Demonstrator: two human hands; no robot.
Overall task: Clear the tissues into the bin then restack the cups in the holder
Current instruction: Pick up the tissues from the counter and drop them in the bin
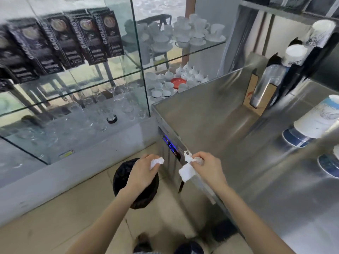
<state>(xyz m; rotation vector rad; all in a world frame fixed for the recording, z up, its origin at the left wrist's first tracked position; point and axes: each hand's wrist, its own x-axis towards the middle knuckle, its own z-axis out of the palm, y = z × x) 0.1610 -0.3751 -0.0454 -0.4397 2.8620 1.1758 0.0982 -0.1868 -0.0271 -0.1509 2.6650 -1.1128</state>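
Both hands, left [145,169] and right [207,165], clutch crumpled tissues [187,173] above the black-lined bin [121,178]: binning step, next release them inside.

bin [135,195] half hidden, shelf glasses [102,110] blurred

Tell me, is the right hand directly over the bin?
No, the right hand holds tissues beside the steel counter, right of the bin.
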